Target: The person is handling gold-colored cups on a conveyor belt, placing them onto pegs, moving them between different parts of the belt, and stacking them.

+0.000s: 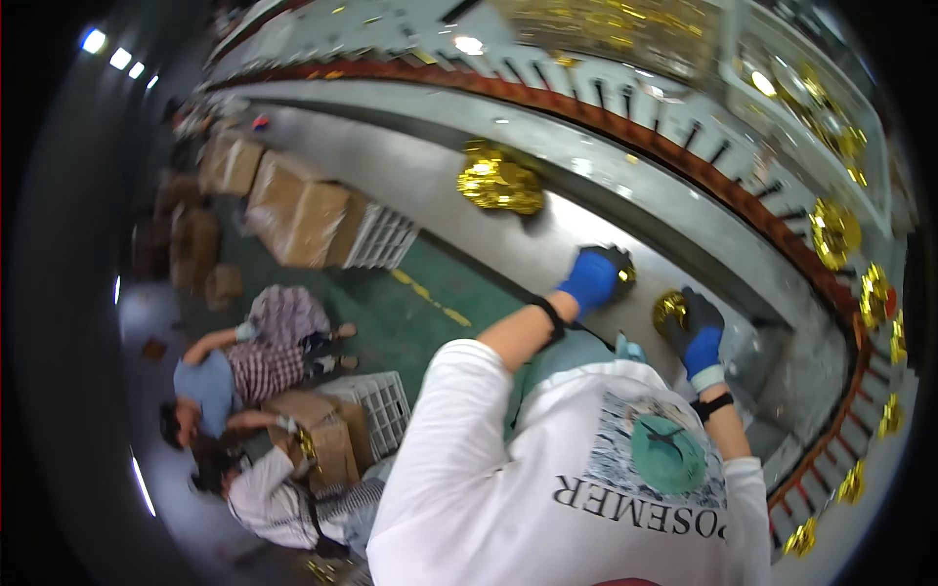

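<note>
The left hand (598, 276), in a blue and black glove, presses down on a small gold piece (625, 277) lying on the grey steel desk (430, 186), fingers curled over it. The right hand (700, 332), gloved alike, grips a round gold foil ornament (669, 311) just beside the left hand. A larger gold foil cluster (500, 184) lies further along the desk, well apart from both hands. More gold ornaments (833, 232) hang along the red-edged conveyor rail (684, 161) behind. Cardboard boxes (298, 220) and white plastic crates (381, 237) stand on the green floor (410, 313), where other people sit by an open box (318, 430).
</note>
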A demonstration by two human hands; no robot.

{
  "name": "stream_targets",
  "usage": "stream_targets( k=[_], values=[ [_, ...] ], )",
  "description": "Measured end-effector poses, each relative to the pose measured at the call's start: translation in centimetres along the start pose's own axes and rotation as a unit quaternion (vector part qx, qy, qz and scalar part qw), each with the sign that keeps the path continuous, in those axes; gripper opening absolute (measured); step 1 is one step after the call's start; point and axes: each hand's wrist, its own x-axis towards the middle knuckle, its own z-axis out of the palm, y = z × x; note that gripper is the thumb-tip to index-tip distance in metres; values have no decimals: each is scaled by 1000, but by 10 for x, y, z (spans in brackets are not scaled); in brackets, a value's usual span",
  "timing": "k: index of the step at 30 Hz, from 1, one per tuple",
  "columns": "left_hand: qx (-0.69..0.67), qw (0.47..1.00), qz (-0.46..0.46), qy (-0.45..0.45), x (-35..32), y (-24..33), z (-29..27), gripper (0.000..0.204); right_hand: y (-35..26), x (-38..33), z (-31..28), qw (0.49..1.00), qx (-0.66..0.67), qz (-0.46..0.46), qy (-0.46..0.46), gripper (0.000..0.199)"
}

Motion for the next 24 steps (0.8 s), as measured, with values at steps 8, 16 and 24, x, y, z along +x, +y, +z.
stream_targets(
  k=[8,16,24],
  values=[
    [71,982,-150,-86,-32,1,31,30,31,-31,91,974,-139,64,-165,72],
    [54,998,-27,4,8,-12,-10,85,31,12,13,999,-43,21,-12,61],
    [-83,969,171,160,119,39,-168,76,-16,65,-132,967,-115,-54,220,54]
  ],
)
